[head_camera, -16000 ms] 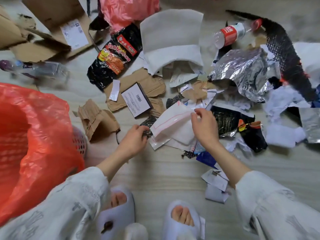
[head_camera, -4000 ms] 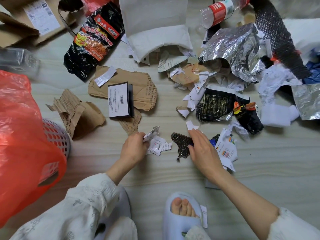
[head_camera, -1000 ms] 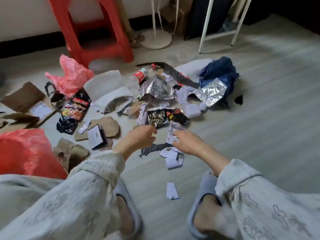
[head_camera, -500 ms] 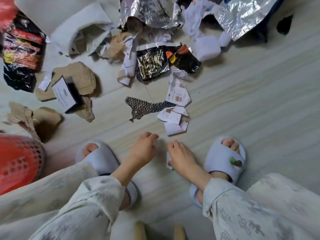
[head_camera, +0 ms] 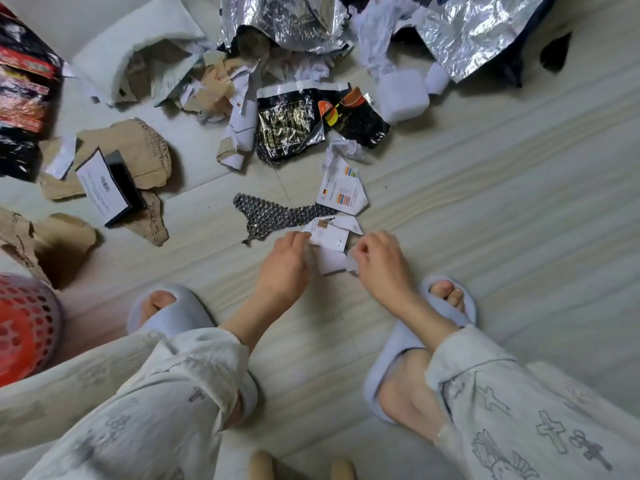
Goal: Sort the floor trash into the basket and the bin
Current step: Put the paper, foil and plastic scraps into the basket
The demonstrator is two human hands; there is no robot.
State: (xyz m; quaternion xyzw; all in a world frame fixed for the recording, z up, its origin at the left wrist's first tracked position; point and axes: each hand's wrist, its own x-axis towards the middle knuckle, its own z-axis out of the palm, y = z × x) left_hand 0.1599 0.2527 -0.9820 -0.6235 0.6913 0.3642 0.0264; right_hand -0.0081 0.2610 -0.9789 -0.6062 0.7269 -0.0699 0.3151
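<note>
Left hand: the left hand [head_camera: 284, 268] reaches down to the floor [head_camera: 502, 220], its fingertips curled onto the near edge of a white paper scrap [head_camera: 329, 237]; they look to be pinching it.
Right hand: the right hand [head_camera: 381, 265] is curled, pinching a small white paper piece [head_camera: 350, 263] between thumb and fingers, just beside the other scrap.
Paper scraps: a printed leaflet [head_camera: 343, 192] with coloured bars lies just beyond the hands; a dark mesh strip [head_camera: 273, 216] lies to its left, its end tucked under the white scrap.
Trash pile: black wrappers [head_camera: 294, 123], crumpled silver foil [head_camera: 287, 19] and torn white paper lie farther out; brown cardboard pieces [head_camera: 138, 150] and a small black box with a white label [head_camera: 107, 188] lie to the left.
Basket: a perforated basket [head_camera: 27, 327] lined with red plastic stands at the left edge, well apart from the hands.
Feet: pale blue slippers [head_camera: 408, 351] rest on the floor, one on either side of the forearms.
</note>
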